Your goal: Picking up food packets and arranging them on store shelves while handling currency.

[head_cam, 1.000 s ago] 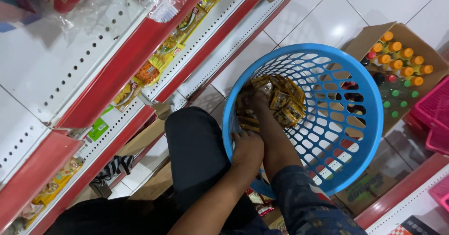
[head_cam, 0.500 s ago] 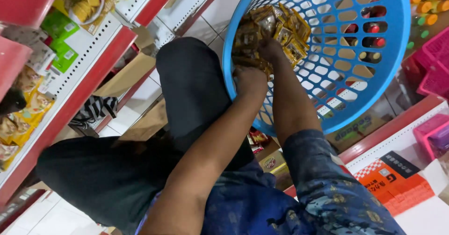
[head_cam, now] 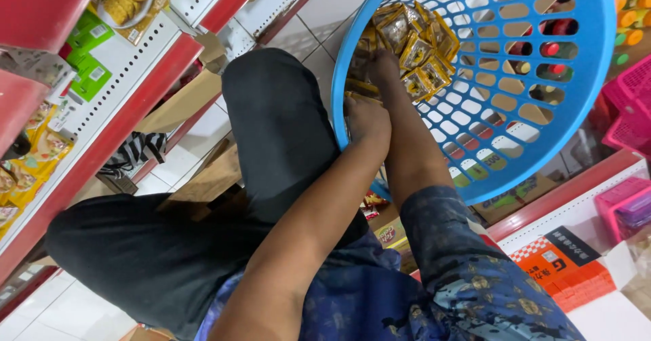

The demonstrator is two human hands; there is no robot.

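Note:
A round blue plastic basket [head_cam: 597,76] stands on the floor and holds a heap of yellow-brown snack packets [head_cam: 417,49]. My right hand [head_cam: 385,66] reaches into the heap from a blue patterned sleeve, and its fingertips are buried among the packets. My left hand [head_cam: 367,120], on a bare forearm, sits at the basket's near rim. Its fingers curl down over a few packets [head_cam: 354,91] there. My knee in black trousers [head_cam: 278,117] presses against the basket's left side.
Red-edged white shelves [head_cam: 129,120] with green boxes and yellow packets run along the left. A second red shelf [head_cam: 576,185] at the right carries pink baskets [head_cam: 627,107] and an orange box [head_cam: 566,273]. Cardboard boxes [head_cam: 203,178] lie on the tiled floor.
The view has swung down and left, so the basket now sits at the upper right. Both hands stay in the basket, the left one closer to the near rim.

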